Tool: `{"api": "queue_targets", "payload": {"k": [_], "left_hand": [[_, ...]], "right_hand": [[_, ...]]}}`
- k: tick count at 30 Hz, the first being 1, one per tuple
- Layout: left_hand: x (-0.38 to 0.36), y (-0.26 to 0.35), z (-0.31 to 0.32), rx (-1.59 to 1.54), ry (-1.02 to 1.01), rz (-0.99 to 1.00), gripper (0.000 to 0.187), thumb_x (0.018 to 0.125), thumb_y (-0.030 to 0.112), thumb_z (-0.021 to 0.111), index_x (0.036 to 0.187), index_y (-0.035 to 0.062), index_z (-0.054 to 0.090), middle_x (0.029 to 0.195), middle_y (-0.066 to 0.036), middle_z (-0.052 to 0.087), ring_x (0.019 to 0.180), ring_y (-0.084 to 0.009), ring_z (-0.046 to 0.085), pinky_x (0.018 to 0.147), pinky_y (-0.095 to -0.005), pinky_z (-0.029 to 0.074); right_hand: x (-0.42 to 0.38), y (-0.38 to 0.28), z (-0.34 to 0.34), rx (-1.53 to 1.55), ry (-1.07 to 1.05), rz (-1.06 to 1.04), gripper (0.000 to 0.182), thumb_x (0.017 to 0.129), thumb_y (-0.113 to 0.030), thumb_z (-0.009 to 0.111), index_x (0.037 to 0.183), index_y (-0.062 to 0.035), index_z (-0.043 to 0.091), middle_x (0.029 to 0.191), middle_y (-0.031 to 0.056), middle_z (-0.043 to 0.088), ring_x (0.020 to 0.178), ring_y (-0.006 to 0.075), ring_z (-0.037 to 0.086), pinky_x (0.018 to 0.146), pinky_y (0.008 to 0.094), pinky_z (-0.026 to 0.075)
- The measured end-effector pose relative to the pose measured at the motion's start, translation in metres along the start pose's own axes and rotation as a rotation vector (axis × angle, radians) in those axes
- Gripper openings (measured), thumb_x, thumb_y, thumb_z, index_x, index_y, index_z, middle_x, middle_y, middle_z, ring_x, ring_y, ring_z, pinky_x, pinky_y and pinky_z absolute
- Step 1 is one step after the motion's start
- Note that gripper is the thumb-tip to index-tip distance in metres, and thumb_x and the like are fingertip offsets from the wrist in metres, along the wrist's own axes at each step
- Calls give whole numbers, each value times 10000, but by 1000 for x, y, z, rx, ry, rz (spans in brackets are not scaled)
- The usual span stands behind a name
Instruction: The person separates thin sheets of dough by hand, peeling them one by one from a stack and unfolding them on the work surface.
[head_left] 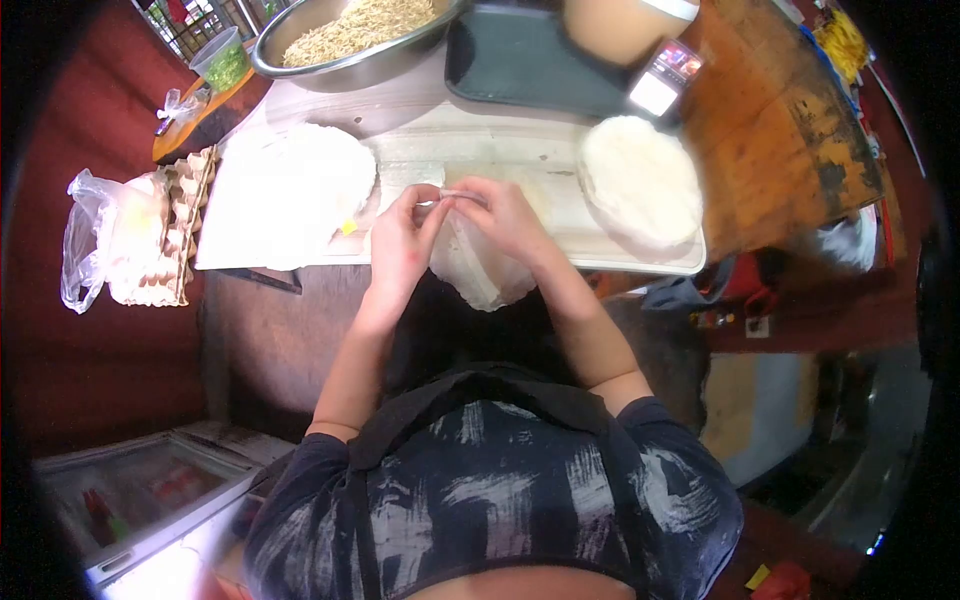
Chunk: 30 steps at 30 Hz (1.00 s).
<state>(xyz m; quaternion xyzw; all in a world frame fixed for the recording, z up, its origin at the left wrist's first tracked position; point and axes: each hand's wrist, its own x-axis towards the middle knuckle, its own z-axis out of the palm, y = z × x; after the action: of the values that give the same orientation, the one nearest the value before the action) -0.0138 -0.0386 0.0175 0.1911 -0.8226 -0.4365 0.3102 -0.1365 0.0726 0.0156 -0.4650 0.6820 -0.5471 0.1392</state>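
Both hands meet over the front edge of a pale board [480, 150]. My left hand [408, 235] and my right hand [500, 215] pinch the upper edge of a thin, translucent whitish sheet [485, 275], which hangs down past the board's edge. The fingertips nearly touch each other. On the board to the left lies a bright white round stack [300, 190], overexposed, with a small yellow piece [349, 227] at its edge. To the right sits a thick round white stack [642, 182].
A metal bowl [270, 55] of brownish shreds and a dark tray [515, 60] stand behind the board. A tan container [615, 30] and a small box [665, 78] are at back right. Egg cartons [178, 230] stand left, beside a plastic bag [90, 235].
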Motion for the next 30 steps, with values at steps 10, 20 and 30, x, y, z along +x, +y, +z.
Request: {"api": "queue_targets", "payload": {"k": [10,20,30], "left_hand": [[2,-7,11,90,104,45,137,925,135,572,929,1,596,787,-206,629,667,-345,623,603,-397,477],[3,-21,18,42,214,54,109,945,83,524,912,-18,546,777,-221,596,698,-388,579,628,-414,454],[10,-17,14,-80,163,-38,238,910,190,622,998,-21,555,753,-186,583,582,-286,552,576,-368,445]], "right_hand": [[1,-1,6,-8,89,125,213,873,-155,630,983,26,652,839,129,686,791,134,635,720,283,494],[0,13,0,10,237,161,212,865,-137,621,975,43,645,868,122,696,814,139,645,734,281,495],[-1,11,-2,-14,144,156,187,884,-132,605,961,39,604,830,89,654,806,116,609,726,272,481]]}}
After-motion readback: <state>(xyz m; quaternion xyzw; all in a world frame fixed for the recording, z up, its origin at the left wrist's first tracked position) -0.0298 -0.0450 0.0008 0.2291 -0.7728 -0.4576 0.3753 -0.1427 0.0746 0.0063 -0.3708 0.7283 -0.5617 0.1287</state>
